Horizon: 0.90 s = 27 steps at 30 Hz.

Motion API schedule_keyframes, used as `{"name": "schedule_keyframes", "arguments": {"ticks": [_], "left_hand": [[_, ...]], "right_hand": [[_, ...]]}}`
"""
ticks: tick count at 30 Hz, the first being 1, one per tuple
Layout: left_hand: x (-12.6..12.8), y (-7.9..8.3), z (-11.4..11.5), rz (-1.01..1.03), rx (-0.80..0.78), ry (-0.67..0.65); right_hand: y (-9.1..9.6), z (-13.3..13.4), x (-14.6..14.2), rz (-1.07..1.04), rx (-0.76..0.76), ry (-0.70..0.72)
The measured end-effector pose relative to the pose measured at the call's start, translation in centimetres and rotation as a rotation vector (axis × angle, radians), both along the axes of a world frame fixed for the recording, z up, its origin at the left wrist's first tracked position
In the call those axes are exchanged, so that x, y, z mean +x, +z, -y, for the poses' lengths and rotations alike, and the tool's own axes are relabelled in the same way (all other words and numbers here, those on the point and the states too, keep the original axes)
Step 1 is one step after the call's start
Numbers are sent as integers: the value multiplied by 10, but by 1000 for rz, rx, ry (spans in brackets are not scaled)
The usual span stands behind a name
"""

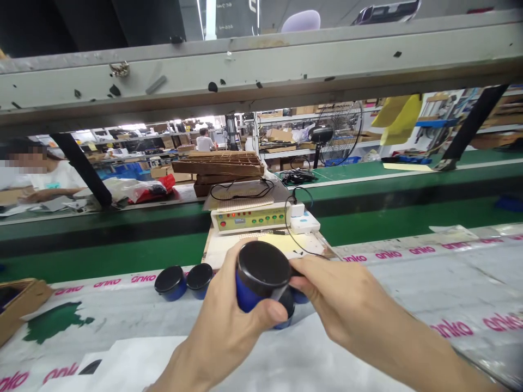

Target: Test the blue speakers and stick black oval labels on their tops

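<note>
Left hand [226, 321]'s wrapped round a black-lidded blue jar [263, 267], right hand [345, 294]'s pinching something dark [295, 271] beside those fingers, so prob rim work, next move needing a steady grip.

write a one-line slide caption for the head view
The left hand grips a blue, black-lidded container, the right hand close at its side, with similar containers on the bench.
</note>
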State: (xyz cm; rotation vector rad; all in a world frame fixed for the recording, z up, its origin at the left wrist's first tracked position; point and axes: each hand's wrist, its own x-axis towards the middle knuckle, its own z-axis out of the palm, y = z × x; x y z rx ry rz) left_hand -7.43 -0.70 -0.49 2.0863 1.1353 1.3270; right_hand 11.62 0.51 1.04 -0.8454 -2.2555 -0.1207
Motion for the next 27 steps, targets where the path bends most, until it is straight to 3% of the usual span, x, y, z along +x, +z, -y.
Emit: {"name": "schedule_keyframes", "arguments": {"ticks": [2, 4, 7, 10, 13, 21, 27], "left_hand": [[-1, 3, 2, -191, 250, 155], [-2, 8, 3, -335, 508, 272], [-4, 13, 3, -363, 780, 253], [-5, 15, 4, -383, 924, 194], [-5, 18, 5, -447, 983, 173], [-10, 23, 4, -479, 957, 101], [-13, 20, 3, -381, 824, 74]], "right_hand": [[-1, -9, 1, -36, -211, 96], [-5, -17, -1, -95, -279, 177], [-13, -24, -5, -184, -212, 259], [-19, -25, -7, -206, -122, 274], [-22, -25, -8, -193, -82, 263], [-20, -27, -10, -132, 49, 239], [-18, -26, -6, -87, 94, 230]]}}
